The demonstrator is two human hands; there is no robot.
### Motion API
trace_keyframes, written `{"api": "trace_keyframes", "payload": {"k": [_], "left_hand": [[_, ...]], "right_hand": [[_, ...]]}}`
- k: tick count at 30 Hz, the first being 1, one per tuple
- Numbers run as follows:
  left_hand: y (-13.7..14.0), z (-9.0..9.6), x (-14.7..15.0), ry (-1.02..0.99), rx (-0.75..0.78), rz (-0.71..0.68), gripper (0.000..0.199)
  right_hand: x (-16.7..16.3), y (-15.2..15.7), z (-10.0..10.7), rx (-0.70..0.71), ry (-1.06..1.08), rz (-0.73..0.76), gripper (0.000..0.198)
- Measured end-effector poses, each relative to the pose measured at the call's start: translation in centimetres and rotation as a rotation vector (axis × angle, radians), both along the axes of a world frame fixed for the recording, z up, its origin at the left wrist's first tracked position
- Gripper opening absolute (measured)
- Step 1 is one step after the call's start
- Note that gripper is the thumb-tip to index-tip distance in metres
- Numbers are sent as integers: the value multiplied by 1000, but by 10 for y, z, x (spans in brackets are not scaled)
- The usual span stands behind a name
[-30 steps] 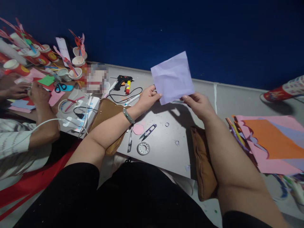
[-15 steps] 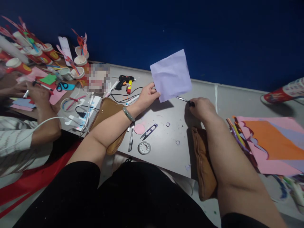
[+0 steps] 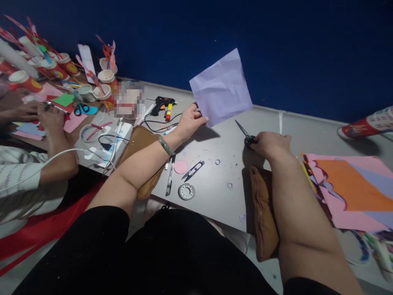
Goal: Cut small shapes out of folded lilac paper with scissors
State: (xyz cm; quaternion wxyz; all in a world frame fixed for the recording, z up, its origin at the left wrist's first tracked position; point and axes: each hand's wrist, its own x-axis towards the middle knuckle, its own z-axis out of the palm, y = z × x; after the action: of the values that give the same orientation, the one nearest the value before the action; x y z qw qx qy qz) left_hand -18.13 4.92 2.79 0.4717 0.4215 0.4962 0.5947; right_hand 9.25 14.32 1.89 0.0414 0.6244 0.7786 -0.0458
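My left hand (image 3: 192,121) pinches the lower left corner of a creased sheet of purple paper (image 3: 221,88), raised above the table. In my right hand (image 3: 272,143) is a pair of black-handled scissors (image 3: 245,130), its blades pointing up and left, apart from the paper. Below my hands lie purple thread snips (image 3: 193,170), a pink paper circle (image 3: 181,167), a pen (image 3: 169,180) and a round white reel (image 3: 186,191). Small purple paper rings (image 3: 217,162) are scattered nearby.
Brown cushions lie under my left forearm (image 3: 141,141) and right forearm (image 3: 260,213). A glue gun (image 3: 161,104) and glue stick (image 3: 168,112) sit at the back. Coloured paper sheets (image 3: 356,184) are at right. A co-worker's hands (image 3: 50,116) work at left.
The purple sheet has risen slightly and tilted. My right hand has moved a little right and down, taking the scissors away from the sheet's lower edge.
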Motion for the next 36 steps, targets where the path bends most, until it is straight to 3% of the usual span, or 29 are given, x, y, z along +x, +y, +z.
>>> {"api": "trace_keyframes", "payload": {"k": [4,8,11,16,19,22,25,29,32,36], "left_hand": [[0,-1,0,1,7,37,42],[3,-6,-1,-13,72,69,33],[7,-11,-4,-34,134,89,36],[12,-14,-8,-38,154,122,42],[12,-13,-8,-64,152,137,40],[11,-12,-8,-82,187,154,40],[13,-12,-10,-98,228,187,43],[17,-15,-12,-164,250,215,52],[16,-15,-8,-183,234,205,57],[10,-11,-1,-190,199,171,60]], "right_hand": [[3,2,-1,-27,-19,29,26],[3,-1,-6,60,-13,154,18],[-3,-13,-1,98,-123,211,19],[-19,-32,17,-68,-230,197,35],[-22,-35,20,-59,-158,170,26],[-22,-35,18,26,84,120,19],[-23,-39,17,-163,469,77,40],[-26,-47,18,-547,818,206,64],[-29,-52,17,-613,909,303,72],[-32,-54,13,-656,862,370,78]]}}
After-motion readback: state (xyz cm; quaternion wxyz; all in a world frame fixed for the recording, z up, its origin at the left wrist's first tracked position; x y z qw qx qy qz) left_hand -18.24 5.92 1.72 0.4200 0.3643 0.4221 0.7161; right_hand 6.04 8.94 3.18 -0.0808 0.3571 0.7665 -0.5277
